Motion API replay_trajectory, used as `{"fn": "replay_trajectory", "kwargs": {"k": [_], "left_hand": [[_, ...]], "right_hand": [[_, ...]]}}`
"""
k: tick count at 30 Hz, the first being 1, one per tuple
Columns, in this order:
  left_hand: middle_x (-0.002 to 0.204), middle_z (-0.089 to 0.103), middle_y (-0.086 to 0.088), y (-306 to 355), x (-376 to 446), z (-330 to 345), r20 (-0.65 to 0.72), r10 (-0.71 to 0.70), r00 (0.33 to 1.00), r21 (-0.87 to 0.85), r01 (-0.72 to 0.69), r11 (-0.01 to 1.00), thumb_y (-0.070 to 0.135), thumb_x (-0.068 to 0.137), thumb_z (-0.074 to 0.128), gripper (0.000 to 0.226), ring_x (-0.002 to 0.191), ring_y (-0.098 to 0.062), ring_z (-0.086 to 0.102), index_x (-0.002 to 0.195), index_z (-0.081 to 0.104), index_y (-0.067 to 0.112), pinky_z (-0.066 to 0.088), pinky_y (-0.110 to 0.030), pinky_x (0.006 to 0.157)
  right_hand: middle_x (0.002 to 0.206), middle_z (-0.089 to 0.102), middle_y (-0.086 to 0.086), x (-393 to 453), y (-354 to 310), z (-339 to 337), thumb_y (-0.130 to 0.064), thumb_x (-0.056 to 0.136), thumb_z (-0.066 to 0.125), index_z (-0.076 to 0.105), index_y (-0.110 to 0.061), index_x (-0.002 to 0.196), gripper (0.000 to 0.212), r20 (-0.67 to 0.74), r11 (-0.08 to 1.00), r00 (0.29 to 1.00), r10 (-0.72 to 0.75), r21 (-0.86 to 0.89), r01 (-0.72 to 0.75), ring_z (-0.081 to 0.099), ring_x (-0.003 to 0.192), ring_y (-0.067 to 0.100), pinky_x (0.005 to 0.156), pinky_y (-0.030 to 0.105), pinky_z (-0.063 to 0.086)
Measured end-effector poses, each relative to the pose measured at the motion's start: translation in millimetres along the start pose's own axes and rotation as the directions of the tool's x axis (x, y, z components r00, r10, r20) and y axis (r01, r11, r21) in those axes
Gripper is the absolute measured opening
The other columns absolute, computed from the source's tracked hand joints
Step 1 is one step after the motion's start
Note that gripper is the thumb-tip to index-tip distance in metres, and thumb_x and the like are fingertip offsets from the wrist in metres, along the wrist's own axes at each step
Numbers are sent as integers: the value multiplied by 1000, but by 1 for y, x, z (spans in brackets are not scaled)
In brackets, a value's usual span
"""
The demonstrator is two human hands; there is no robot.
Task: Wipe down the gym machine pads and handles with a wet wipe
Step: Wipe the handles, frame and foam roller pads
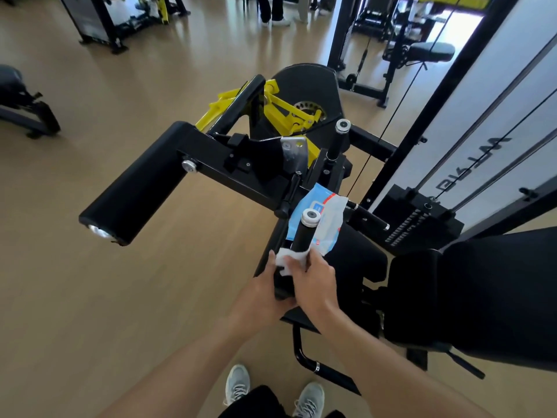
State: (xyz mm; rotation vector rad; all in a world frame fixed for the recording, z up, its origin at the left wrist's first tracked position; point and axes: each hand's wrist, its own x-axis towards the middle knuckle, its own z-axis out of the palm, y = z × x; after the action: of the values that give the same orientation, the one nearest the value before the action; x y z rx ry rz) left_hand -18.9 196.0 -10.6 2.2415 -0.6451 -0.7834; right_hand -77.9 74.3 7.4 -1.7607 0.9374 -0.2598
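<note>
1. A long black roller pad (135, 188) juts out at the left of the machine, over the wood floor (90, 297).
2. The left hand (260, 292) curls round the base of the upright black handle (304, 233), fingers pressing the white wet wipe (286, 260) against it.
3. The right hand (313, 285) grips the same wipe from the other side, fingers wrapped round the handle.
4. A blue wipe packet (324, 218) lies just behind the handle, on the machine.
5. The black seat pad (470, 297) sits at the right.
</note>
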Motion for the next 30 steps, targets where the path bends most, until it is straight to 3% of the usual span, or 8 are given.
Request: {"fn": "replay_trajectory", "kwargs": {"k": [4,9,13,17,20,23,26,30], "left_hand": [[161,23,24,2,-7,-8,48,-18,999,9,18,1000,45,85,76,109,144,-5,37,162,3,25,35,-23,110],[157,41,12,5,-9,-6,43,-33,999,22,32,999,46,79,78,111,137,-12,49,162,6,30,44,-30,109],[132,64,14,-4,-3,-2,52,-19,998,21,18,1000,57,63,70,110,110,-9,65,156,16,37,56,-37,91],[155,44,12,-5,-4,-1,37,-2,999,49,0,999,43,80,77,108,133,-13,53,162,7,28,46,-26,102],[163,27,17,-10,-4,0,35,23,999,29,-24,999,41,87,75,106,140,-8,44,162,2,27,35,-15,96],[164,23,19,-13,-5,-1,36,52,998,-34,-51,998,39,88,74,103,145,-7,35,162,4,28,34,-19,108],[163,28,13,-12,-5,-3,-27,102,994,-84,-104,991,30,87,75,96,150,-7,28,161,16,26,30,-29,120],[145,52,14,-7,-5,-11,-192,88,977,-211,-128,969,9,87,75,74,131,5,46,152,42,24,33,-4,105]], "right_hand": [[92,71,-12,6,-44,-13,-40,97,67,66,-24,105,18,-147,982,977,-154,92,168,67,81,3,66,16,54],[95,70,-11,4,-41,-11,-35,96,69,60,-27,99,12,-139,981,975,-174,64,184,67,83,5,69,20,56],[100,71,-2,6,-25,7,-31,90,68,61,-19,101,17,-127,999,991,-42,-14,41,69,89,17,80,45,61],[97,70,0,10,-35,3,-32,95,67,62,-17,105,19,-147,993,983,-113,28,118,68,86,15,72,32,59],[103,69,2,11,-47,-3,-31,98,66,61,-15,112,21,-249,968,945,-211,80,237,67,90,14,64,16,53],[114,68,1,12,-44,1,-29,98,67,58,-16,115,24,-252,964,937,-240,49,260,67,100,13,76,22,59],[118,67,1,10,-24,7,-36,97,65,54,-18,114,26,-113,986,980,-162,-68,155,67,104,17,85,41,61],[119,65,2,6,-14,7,-31,99,62,49,-20,122,29,8,983,999,-47,-179,48,65,108,21,88,45,59]]}}
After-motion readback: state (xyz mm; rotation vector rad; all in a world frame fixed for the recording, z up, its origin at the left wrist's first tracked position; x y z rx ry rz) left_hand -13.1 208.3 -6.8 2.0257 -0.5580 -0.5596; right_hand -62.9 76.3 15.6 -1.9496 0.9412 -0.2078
